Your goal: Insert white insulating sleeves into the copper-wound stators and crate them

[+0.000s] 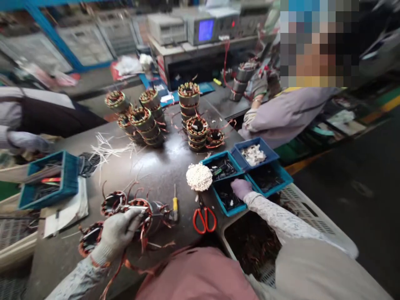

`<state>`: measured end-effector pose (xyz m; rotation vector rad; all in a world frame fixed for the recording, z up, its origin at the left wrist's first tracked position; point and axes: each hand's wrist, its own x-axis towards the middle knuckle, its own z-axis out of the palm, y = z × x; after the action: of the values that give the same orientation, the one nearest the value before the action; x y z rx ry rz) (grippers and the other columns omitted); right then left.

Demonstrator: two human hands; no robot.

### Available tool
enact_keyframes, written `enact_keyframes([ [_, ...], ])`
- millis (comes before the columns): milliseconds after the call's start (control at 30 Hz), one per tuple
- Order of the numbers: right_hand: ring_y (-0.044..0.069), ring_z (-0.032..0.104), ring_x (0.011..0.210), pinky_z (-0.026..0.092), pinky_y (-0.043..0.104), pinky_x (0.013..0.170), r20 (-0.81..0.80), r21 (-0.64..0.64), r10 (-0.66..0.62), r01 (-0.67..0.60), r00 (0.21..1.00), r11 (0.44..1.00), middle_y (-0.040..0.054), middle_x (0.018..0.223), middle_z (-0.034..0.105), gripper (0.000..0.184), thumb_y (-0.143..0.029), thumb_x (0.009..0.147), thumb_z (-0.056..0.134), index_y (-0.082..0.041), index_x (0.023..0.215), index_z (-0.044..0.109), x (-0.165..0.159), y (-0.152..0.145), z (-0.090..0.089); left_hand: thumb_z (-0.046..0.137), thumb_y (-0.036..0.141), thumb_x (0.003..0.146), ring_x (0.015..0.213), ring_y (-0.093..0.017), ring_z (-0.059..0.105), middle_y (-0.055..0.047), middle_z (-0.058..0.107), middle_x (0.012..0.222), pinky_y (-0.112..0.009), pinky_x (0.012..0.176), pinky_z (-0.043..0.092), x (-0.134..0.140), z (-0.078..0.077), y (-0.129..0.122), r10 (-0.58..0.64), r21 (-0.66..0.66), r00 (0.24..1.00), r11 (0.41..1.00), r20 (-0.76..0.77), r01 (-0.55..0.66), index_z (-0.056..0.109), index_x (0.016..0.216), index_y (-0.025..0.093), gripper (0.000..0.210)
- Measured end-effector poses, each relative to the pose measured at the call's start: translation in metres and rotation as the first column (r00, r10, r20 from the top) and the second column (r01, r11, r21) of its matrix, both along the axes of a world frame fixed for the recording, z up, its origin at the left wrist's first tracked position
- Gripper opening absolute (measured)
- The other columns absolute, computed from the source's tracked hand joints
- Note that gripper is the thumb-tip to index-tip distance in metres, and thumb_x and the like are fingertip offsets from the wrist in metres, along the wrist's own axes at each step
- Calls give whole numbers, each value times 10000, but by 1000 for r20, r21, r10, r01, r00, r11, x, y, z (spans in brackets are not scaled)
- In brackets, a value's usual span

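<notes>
Grey knit gloves, pale patterned sleeves, pink apron

Scissors (204, 219) between stator (146, 212) and bins (233, 208)

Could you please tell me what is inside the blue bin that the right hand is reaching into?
The blue bin holds small dark parts, too blurred to identify. The gloved right hand covers its upper corner, hiding whatever the fingers touch.

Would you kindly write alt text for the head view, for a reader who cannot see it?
A person's gloved left hand rests on a copper-wound motor stator lying on a dark worktable, while the gloved right hand reaches into a blue plastic compartment tray. Red-handled scissors lie between them.
</notes>
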<state>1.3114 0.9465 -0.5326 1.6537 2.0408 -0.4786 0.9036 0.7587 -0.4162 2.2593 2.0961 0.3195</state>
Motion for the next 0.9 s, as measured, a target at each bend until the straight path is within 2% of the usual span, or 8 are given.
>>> enact_keyframes([
  [67, 327, 736, 1016, 558, 379, 820, 14, -10, 21, -21, 1000, 1000, 247, 1063, 717, 264, -39, 860, 575, -77, 1040, 764, -1, 1, 0, 456, 435, 960, 561, -150, 707, 18, 779, 722, -234, 515, 470, 0, -2, 2, -33, 40, 999, 999, -3, 33, 767, 932, 279, 349],
  [200, 309, 693, 1137, 545, 377, 867, 29, -42, 19, -18, 999, 999, 233, 1304, 634, 338, -240, 978, 523, -139, 1255, 688, 0, -5, -3, 449, 425, 973, 589, -162, 724, 13, 784, 732, -242, 524, 477, 1, -4, 2, -48, 77, 999, 996, 10, 47, 771, 975, 263, 361],
  [333, 258, 693, 1143, 527, 309, 874, 45, -111, -36, 41, 998, 993, 170, 1245, 692, 301, -243, 990, 518, -165, 1201, 719, -6, -6, -7, 438, 448, 978, 608, -158, 732, 11, 794, 769, -232, 533, 478, 1, -8, 3, -61, 94, 996, 994, 59, 55, 771, 961, 265, 381],
  [433, 234, 692, 1143, 513, 286, 883, 42, -112, -71, 76, 997, 991, 140, 1229, 711, 294, -236, 993, 519, -189, 1200, 723, -8, -5, -6, 445, 447, 973, 564, -155, 714, 23, 777, 710, -233, 505, 457, 1, -8, 4, -61, 75, 996, 996, 67, 56, 773, 963, 276, 370],
  [567, 262, 675, 1170, 514, 312, 884, 55, -120, -86, 93, 995, 988, 158, 1274, 688, 298, -248, 964, 575, -189, 1218, 721, -8, -8, -4, 460, 426, 962, 614, -166, 723, -7, 785, 746, -239, 553, 476, 5, -4, 4, -29, 31, 996, 999, 87, 26, 777, 991, 274, 352],
  [667, 264, 669, 1176, 512, 319, 884, 69, -144, -106, 115, 992, 983, 160, 1275, 687, 318, -257, 996, 502, -197, 1212, 728, -6, -8, -6, 456, 423, 963, 660, -173, 735, -22, 794, 784, -246, 580, 478, 8, 0, 5, -25, 0, 992, 1000, 126, 26, 777, 1014, 267, 361],
  [767, 263, 654, 1195, 506, 325, 898, 82, -150, -127, 138, 988, 979, 180, 1309, 664, 374, -328, 1022, 469, -190, 1299, 679, -6, -9, -8, 459, 432, 958, 643, -181, 731, -28, 787, 757, -254, 562, 449, 9, 2, 6, -24, -11, 992, 1000, 122, 25, 778, 1002, 251, 369],
  [900, 255, 666, 1161, 499, 300, 886, 93, -176, -133, 148, 987, 973, 172, 1235, 697, 331, -322, 954, 618, -157, 1225, 716, -11, -11, -3, 469, 413, 961, 584, -169, 710, -11, 769, 703, -254, 522, 406, 8, 1, 6, -40, 20, 993, 999, 114, 38, 768, 977, 256, 338],
])
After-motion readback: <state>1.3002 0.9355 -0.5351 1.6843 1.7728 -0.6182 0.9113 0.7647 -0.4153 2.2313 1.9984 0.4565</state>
